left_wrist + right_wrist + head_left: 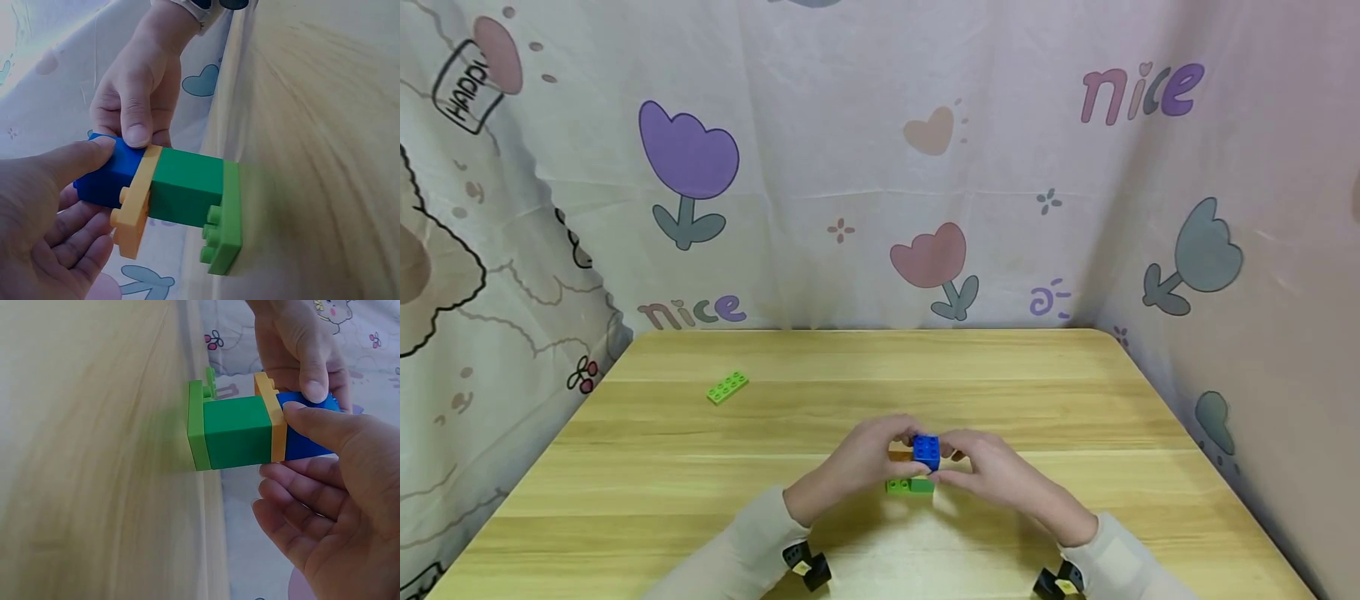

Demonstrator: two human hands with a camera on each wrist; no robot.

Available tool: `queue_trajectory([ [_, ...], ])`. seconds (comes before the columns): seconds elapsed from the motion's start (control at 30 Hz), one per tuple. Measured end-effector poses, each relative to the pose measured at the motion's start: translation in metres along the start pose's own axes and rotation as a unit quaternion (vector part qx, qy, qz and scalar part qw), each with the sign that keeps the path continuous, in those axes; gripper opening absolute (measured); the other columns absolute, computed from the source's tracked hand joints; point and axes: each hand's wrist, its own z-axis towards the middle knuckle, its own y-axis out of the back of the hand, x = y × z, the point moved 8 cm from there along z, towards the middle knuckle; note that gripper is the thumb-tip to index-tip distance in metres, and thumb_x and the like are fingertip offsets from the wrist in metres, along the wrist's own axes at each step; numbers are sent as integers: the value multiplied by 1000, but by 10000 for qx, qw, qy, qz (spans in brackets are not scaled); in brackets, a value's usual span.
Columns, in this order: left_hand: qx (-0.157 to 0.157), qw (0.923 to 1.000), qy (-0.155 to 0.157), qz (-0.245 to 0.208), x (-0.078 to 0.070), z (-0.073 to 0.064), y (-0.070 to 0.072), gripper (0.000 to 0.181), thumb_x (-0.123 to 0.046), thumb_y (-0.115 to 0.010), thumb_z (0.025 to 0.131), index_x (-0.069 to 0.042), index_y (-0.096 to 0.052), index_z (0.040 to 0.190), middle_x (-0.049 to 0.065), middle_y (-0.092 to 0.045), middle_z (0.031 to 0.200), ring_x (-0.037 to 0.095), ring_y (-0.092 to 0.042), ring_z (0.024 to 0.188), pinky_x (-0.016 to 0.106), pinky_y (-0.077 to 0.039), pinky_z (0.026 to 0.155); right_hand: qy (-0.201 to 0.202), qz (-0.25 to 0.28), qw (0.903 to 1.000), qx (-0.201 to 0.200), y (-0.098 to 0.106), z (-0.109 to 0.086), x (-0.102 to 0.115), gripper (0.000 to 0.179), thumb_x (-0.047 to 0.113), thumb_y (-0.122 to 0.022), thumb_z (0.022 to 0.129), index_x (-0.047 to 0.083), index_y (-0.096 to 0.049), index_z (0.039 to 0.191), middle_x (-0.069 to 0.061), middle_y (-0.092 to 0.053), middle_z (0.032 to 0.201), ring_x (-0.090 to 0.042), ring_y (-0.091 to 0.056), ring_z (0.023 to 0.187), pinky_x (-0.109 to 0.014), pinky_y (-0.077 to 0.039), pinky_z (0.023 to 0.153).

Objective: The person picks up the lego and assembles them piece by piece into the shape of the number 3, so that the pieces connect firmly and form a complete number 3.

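I watched the left hand (867, 452) and right hand (996, 472), fingers pinching the blue block (927, 451). A lime brick (727, 388) lay far left.

Table (1015, 383): light wood, banded grain running left to right. Toward its back left, a lime brick (727, 388) lies flat, studs up, at a slant. Nearer the front, an upright stack (187, 181), lime plate (232, 215) lowest; plate's contact with wood is uncertain.
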Motion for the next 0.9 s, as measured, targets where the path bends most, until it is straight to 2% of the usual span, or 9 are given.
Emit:
queue_trajectory([
  [0.17,-143,9998,16,-121,2,-3,0,31,-25,-82,80,-17,-67,107,-13,-65,93,9,-63,85,29,-51,82,46,-37,9999,-92,1,1,1,16,41,-68,91,27,-63,95,15,-63,89,-9,-62,87,-33,-54,79],
  [0.33,-178,9997,137,-88,4,-5,0,32,-28,-81,81,-18,-68,108,-14,-65,93,9,-62,86,31,-51,82,-30,-68,10000,-61,1,1,1,18,43,-68,91,27,-62,94,12,-64,89,-10,-62,87,-32,-54,78],
  [0.6,-24,9995,260,-153,6,-6,-2,41,-41,-76,82,-20,-68,117,-15,-66,103,8,-60,91,29,-50,82,-213,286,9993,-117,6,-3,-1,47,49,-65,90,17,-61,124,10,-64,102,-17,-64,92,-37,-54,81],
  [0.73,52,9993,350,-114,7,-7,0,41,-43,-73,84,-21,-68,119,-15,-66,109,7,-60,97,30,-50,86,-120,383,9990,-203,10,-3,2,44,47,-64,92,19,-59,126,12,-65,106,-19,-64,93,-41,-53,82],
  [0.9,153,9985,523,-55,9,-9,3,39,-43,-71,87,-21,-69,119,-13,-66,110,13,-62,100,37,-51,87,-2,318,9991,-285,10,-3,3,42,44,-64,93,21,-58,127,12,-64,108,-17,-64,93,-36,-53,82],
])
